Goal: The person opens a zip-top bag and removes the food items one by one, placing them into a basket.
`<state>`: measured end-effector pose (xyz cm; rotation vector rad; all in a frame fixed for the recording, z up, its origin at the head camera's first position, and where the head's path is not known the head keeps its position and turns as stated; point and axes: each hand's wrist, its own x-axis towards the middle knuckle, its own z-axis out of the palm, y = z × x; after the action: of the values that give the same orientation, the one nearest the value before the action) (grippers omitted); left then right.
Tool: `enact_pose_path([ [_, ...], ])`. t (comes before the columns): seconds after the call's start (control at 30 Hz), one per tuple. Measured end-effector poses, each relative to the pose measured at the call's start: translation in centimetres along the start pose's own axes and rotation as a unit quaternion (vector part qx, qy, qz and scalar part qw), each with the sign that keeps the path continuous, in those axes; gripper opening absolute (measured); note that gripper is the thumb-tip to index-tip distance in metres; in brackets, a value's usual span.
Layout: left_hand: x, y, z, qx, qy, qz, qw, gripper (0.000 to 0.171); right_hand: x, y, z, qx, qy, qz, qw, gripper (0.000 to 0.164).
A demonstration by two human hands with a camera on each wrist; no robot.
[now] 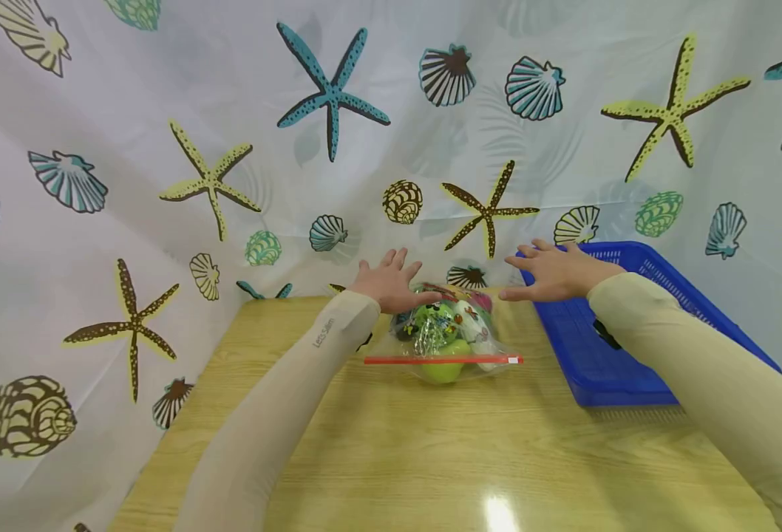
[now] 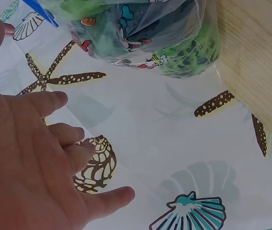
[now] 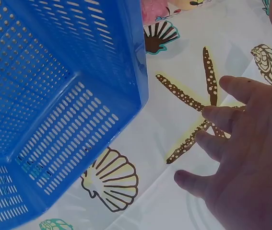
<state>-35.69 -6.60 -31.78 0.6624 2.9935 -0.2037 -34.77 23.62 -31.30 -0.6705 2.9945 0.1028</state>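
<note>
A clear zip bag (image 1: 391, 347) with a red slider strip lies on the table, holding several colourful items. Among its contents I make out a bright green round one (image 1: 446, 362) and a white patterned one (image 1: 472, 322); their kinds are hard to tell through the plastic. My left hand (image 1: 391, 283) hovers by the bag's far left side, fingers spread and holding nothing. To the bag's right, my right hand (image 1: 557, 272) is held out with spread fingers in front of a blue basket (image 1: 587, 391). In the right wrist view nothing touches its fingers.
The blue perforated basket stands at the table's right side, partly hidden by my right forearm. A wooden table (image 1: 431, 458) lies under everything. Behind it hangs a white curtain (image 1: 391, 44) printed with starfish and shells.
</note>
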Motion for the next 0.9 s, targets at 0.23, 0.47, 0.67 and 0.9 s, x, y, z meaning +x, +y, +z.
enact_pose_path([
  [0.23,-1.3,-0.5,0.6,-0.033,0.041,0.025,0.9983,0.092,-0.7,-0.5,0.7,0.045,0.006,-0.032,0.998,0.091],
  [0.47,-4.2,-0.7,1.1,-0.058,0.141,0.072,0.9857,0.059,-2.5,-2.2,1.1,0.066,0.038,-0.091,0.993,0.081],
  [0.67,-6.3,-0.7,3.0,-0.05,0.202,0.092,0.9738,0.027,-4.4,-4.8,2.6,0.047,0.063,-0.15,0.986,0.034],
  [0.9,-7.6,-0.2,6.5,-0.02,0.22,0.126,0.9672,0.016,-5.0,-7.2,4.9,0.0,0.064,-0.191,0.979,0.03],
])
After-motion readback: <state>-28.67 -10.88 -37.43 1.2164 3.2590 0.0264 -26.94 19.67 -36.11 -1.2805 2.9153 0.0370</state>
